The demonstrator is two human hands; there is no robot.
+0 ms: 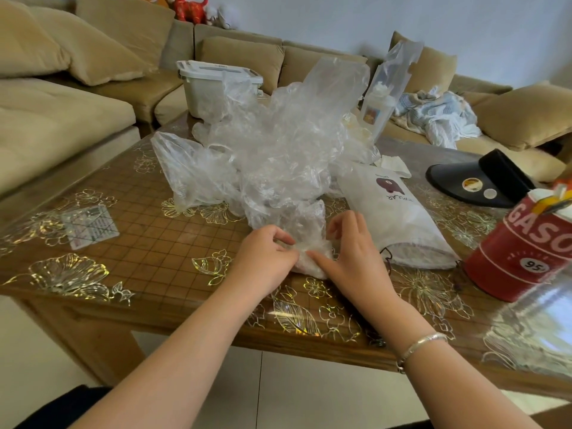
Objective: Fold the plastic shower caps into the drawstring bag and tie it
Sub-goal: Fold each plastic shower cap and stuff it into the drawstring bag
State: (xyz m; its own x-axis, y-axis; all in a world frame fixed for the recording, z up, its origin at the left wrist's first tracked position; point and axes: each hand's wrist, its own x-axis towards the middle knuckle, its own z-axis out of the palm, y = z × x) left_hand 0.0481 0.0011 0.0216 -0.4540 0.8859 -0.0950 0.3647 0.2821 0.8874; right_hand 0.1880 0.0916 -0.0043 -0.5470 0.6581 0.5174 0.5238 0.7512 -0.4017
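Note:
A big heap of clear plastic shower caps [278, 144] lies in the middle of the table. One crumpled cap [306, 236] reaches toward the near edge, and both hands work on it. My left hand [263, 258] pinches its left side with curled fingers. My right hand [349, 252] holds its right side, thumb pressed onto the plastic and fingers curled over it. The white drawstring bag [393, 218], printed with a dark bear, lies flat just right of my right hand, its open mouth facing the near edge.
The wooden table [139, 243] has a glossy flowered cover. A red tin [523, 252] stands at the right, a black visor [476, 181] behind it. A white lidded box [213, 88] and a clear bottle [377, 109] stand at the back. A small card [89, 226] lies left.

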